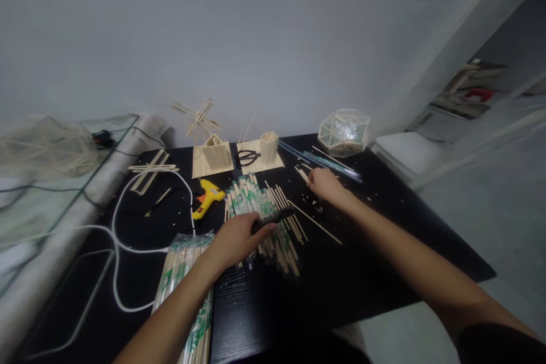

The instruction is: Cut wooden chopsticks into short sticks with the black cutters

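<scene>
A left hand (239, 239) grips a dark tool (275, 218) over loose chopsticks (273, 222) while the right hand (325, 183), fingers curled, pinches short cut sticks (302, 173) on the black table (362, 273); a stick house (212, 153) and cylinder (268, 148) stand built, packs (183, 278) unopened

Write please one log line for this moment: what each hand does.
left hand: holds dark tool over chopstick pile | right hand: on short sticks, grip unclear | nearby: yellow glue gun on black table
</scene>
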A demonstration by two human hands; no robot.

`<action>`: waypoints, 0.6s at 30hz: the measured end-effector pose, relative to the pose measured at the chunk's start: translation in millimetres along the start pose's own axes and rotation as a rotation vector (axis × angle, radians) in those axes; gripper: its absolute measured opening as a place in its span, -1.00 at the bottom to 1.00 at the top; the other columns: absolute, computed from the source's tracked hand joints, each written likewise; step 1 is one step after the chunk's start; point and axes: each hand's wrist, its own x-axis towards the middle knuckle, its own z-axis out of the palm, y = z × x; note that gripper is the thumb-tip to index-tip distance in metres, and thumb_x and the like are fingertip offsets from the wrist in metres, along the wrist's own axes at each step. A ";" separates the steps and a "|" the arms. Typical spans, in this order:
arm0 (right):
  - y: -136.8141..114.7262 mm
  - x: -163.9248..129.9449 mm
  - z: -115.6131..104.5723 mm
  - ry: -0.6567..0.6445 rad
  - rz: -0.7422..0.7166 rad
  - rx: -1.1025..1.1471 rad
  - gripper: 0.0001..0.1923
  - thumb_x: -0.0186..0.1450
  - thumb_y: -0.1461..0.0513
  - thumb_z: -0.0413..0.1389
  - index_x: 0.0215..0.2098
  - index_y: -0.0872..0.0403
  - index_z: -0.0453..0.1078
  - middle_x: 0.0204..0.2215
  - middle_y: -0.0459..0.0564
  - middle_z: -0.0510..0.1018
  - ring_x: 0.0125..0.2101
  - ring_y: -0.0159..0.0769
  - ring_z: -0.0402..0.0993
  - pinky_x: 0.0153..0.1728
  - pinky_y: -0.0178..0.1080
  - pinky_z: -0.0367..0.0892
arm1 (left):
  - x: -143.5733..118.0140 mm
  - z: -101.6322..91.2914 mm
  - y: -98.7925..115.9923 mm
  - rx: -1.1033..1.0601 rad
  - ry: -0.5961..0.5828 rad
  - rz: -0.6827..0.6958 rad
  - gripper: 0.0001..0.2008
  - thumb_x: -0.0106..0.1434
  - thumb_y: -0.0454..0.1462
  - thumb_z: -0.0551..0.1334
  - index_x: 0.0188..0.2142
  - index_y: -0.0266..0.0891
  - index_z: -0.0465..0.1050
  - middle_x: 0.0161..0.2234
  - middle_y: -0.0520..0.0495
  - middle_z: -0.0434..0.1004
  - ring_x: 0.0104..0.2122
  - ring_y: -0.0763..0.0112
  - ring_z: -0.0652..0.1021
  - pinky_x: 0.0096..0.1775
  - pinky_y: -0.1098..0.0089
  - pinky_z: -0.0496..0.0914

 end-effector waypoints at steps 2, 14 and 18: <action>12.2 -4.0 -5.4 0.020 0.016 -0.003 -0.87 0.31 0.34 0.19 -0.23 0.23 0.59 -0.25 0.31 0.66 -0.17 0.00 0.62 -0.16 -0.20 0.36 | 0.1 0.4 -0.6 -0.002 0.000 -0.001 -0.42 0.38 0.24 -0.05 -0.40 -0.17 0.33 -0.44 -0.06 0.49 -0.41 0.26 0.50 -0.37 0.32 0.20; 3.4 -74.5 14.1 0.006 -0.109 0.295 -0.98 0.28 0.31 0.25 -0.31 0.09 0.54 -0.37 -0.03 0.66 -0.34 -0.28 0.56 -0.29 -0.32 0.28 | -0.8 -3.4 4.1 0.010 -0.006 -0.016 -0.42 0.38 0.23 -0.05 -0.38 -0.17 0.36 -0.43 -0.08 0.51 -0.38 0.22 0.51 -0.33 0.30 0.23; -1.8 -79.0 23.8 0.043 -0.135 0.326 -0.96 0.28 0.32 0.24 -0.35 0.09 0.52 -0.41 -0.04 0.63 -0.37 -0.29 0.52 -0.30 -0.31 0.25 | -1.1 -4.8 6.0 -0.005 -0.007 -0.011 -0.43 0.39 0.22 -0.03 -0.38 -0.18 0.37 -0.42 -0.08 0.53 -0.37 0.21 0.52 -0.32 0.30 0.24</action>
